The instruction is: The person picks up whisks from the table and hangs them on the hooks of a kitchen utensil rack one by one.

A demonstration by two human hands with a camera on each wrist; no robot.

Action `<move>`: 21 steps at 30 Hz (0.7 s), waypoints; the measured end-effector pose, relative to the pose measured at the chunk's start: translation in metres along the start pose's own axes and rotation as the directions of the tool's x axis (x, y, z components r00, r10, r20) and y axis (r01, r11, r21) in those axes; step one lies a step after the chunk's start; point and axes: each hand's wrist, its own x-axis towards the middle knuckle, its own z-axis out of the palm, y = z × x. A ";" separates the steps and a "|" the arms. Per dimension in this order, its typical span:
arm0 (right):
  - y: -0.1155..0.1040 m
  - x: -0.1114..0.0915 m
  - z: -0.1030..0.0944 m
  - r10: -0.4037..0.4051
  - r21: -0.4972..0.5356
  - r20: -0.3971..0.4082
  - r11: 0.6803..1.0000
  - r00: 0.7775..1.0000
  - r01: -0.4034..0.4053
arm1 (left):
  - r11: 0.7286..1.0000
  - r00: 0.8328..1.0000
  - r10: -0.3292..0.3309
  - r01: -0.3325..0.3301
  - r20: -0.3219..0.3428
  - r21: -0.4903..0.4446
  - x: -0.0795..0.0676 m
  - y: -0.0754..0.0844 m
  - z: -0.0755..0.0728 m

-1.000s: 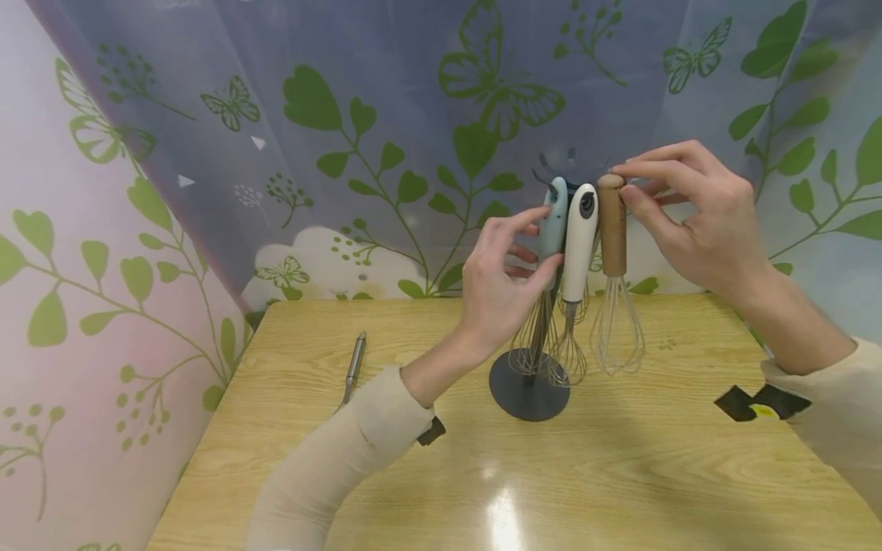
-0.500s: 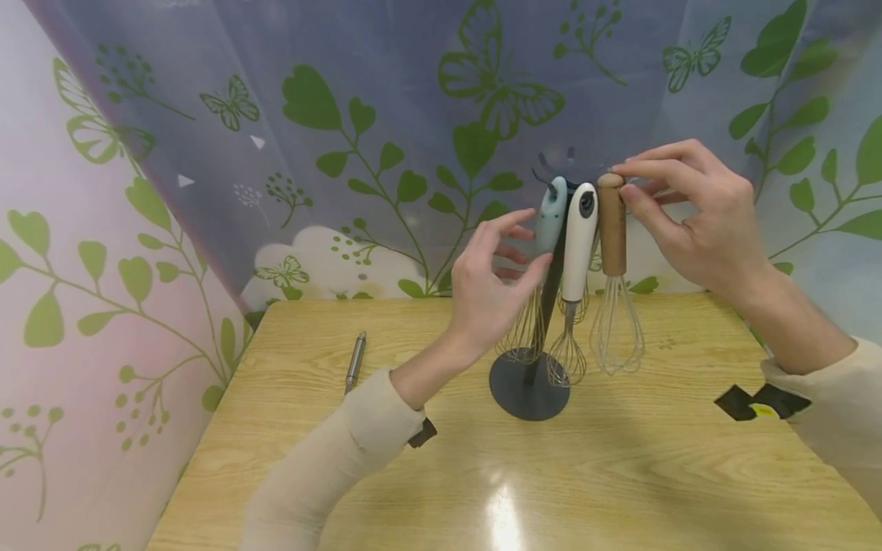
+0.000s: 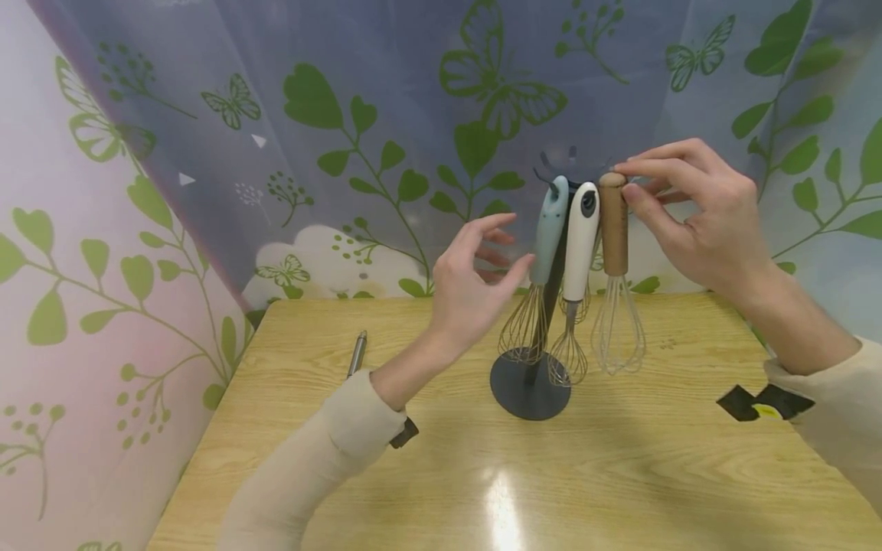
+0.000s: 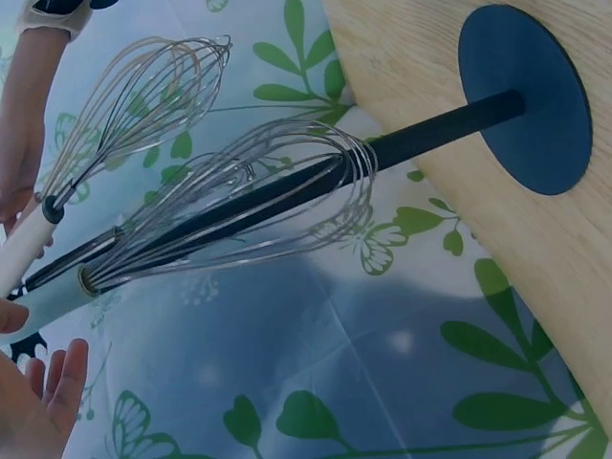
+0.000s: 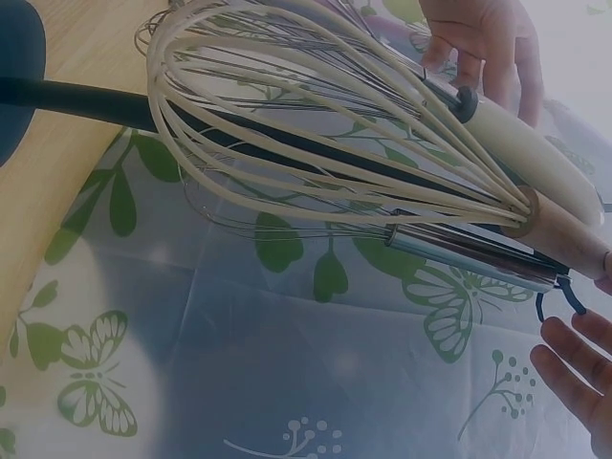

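Observation:
A black utensil stand (image 3: 530,390) holds several whisks by hooks at its top. My right hand (image 3: 710,214) pinches the top of the wooden-handled whisk (image 3: 614,229), whose pale loops hang down. Left of it hang a white-handled whisk (image 3: 582,245) and a light blue-handled whisk (image 3: 550,229), both tilted slightly. My left hand (image 3: 468,291) is apart from the blue handle, its fingers loosely bent around nothing. In the right wrist view a whisk with a shiny metal handle (image 5: 469,256) hangs behind the wooden one; the head view mostly hides it.
A thin metal-handled utensil (image 3: 357,354) lies on the wooden table (image 3: 427,490) at the left, its lower end hidden by my left sleeve. Behind the table hangs a curtain (image 3: 386,69) printed with leaves and butterflies.
My left hand has let go of the light blue handle and drawn back to the left. That whisk has swung slightly left. My right hand has stayed on the wooden handle.

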 end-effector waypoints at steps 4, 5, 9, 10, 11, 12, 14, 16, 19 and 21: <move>0.000 0.000 0.000 -0.010 0.003 -0.004 1.000 1.000 0.010 | 0.999 0.999 -0.031 0.030 0.018 0.027 -0.001 -0.005 -0.008; 0.000 0.000 0.000 -0.012 0.002 -0.005 1.000 1.000 0.012 | 0.999 0.999 -0.037 0.036 0.021 0.033 -0.001 -0.006 -0.010; 0.001 0.000 0.000 -0.016 0.003 -0.003 1.000 1.000 0.016 | 0.998 0.998 -0.051 0.049 0.034 0.045 -0.003 -0.013 -0.018; 0.001 0.000 0.000 -0.015 0.003 -0.001 1.000 1.000 0.015 | 0.997 0.998 -0.059 0.057 0.039 0.048 -0.003 -0.014 -0.020; 0.001 0.000 0.000 -0.015 0.003 0.000 1.000 1.000 0.015 | 0.997 0.997 -0.067 0.065 0.044 0.051 -0.004 -0.015 -0.023; 0.001 0.000 0.000 -0.015 0.003 0.002 1.000 1.000 0.015 | 0.996 0.996 -0.077 0.074 0.050 0.057 -0.004 -0.017 -0.025; 0.001 0.000 0.000 -0.014 0.004 0.004 1.000 1.000 0.014 | 0.993 0.993 -0.103 0.099 0.062 0.071 -0.005 -0.020 -0.030; 0.001 0.000 0.000 -0.013 0.005 0.003 1.000 1.000 0.013 | 0.988 0.988 -0.133 0.126 0.075 0.085 -0.006 -0.022 -0.035; 0.001 0.000 0.000 -0.012 0.001 0.003 1.000 1.000 0.012 | 0.981 0.980 -0.177 0.168 0.090 0.100 -0.008 -0.026 -0.042; 0.001 0.000 0.000 -0.010 0.000 0.004 1.000 1.000 0.010 | 0.976 0.975 -0.201 0.189 0.099 0.112 -0.009 -0.028 -0.047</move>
